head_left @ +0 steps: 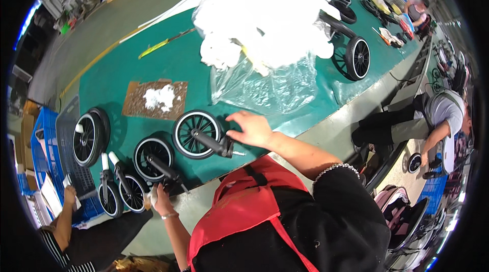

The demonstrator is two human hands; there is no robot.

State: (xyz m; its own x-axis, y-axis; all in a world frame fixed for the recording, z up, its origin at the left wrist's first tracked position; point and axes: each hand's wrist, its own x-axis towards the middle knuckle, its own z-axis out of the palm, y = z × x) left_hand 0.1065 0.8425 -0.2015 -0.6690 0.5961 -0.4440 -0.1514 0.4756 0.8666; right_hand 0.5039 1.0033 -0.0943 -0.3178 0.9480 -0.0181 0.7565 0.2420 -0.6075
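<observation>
My right hand (249, 128) is over the near side of the table, empty, with thumb and fingers apart. Just left of it lies a black wheel with a grey fork (206, 142). Beside it another forked wheel (154, 159) lies flat, its stem toward the table's edge. Below that stem, at the edge, my left hand (162, 201) has its fingers closed around something small and pale that I cannot make out. Two smaller wheels with white-tipped stems (133, 193) stand just left of this hand.
On the green table (204, 86) are a white heap under clear plastic (265, 27), a brown board with white bits (155, 100), a yellow cutter (153, 48) and large wheels (358, 58). A co-worker's arm (66, 206) is at left; another person (443, 114) bends at right.
</observation>
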